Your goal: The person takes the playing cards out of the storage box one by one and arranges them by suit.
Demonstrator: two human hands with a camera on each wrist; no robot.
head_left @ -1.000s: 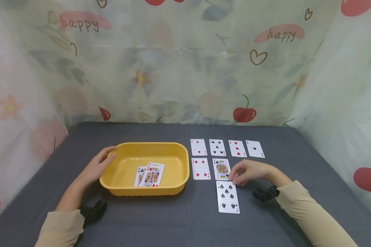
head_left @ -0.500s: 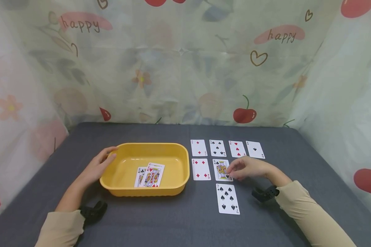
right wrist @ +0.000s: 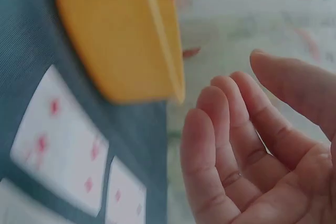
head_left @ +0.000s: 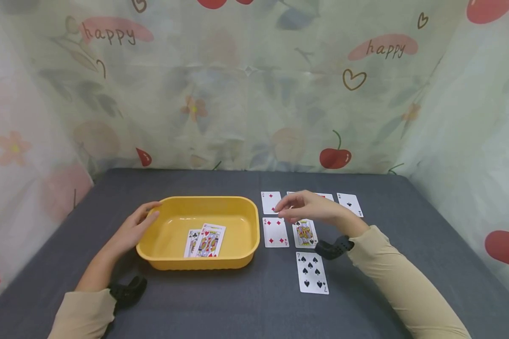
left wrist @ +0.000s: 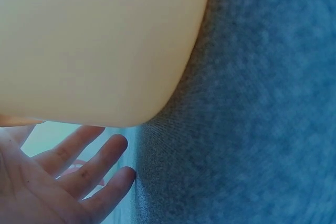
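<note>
My right hand (head_left: pixel 311 206) hovers above the cards on the right, its fingers loosely bent with nothing between them. Below it are the four of diamonds (head_left: pixel 275 238) and the king of spades (head_left: pixel 304 235); behind its fingertips lies the two of diamonds (head_left: pixel 268 200). The right wrist view shows an empty palm (right wrist: pixel 283 187) facing the yellow tray (right wrist: pixel 115 35). My left hand (head_left: pixel 131 228) rests at the left rim of that tray (head_left: pixel 195 263). In the left wrist view its fingers (left wrist: pixel 100 166) are spread loosely beside the tray wall. Kings, including the king of hearts (head_left: pixel 209 242), lie inside.
A seven of spades (head_left: pixel 312 275) lies nearer the front. The ace of clubs (head_left: pixel 349 205) ends the back row; the three of hearts (head_left: pixel 325 195) and another card there are mostly covered by my right hand. Patterned curtains (head_left: pixel 246 94) enclose the dark tabletop (head_left: pixel 220 306).
My right hand has left the lower edge of the king of spades and moved up and left over the cards. The king has shifted slightly. My left hand and the tray have stayed put.
</note>
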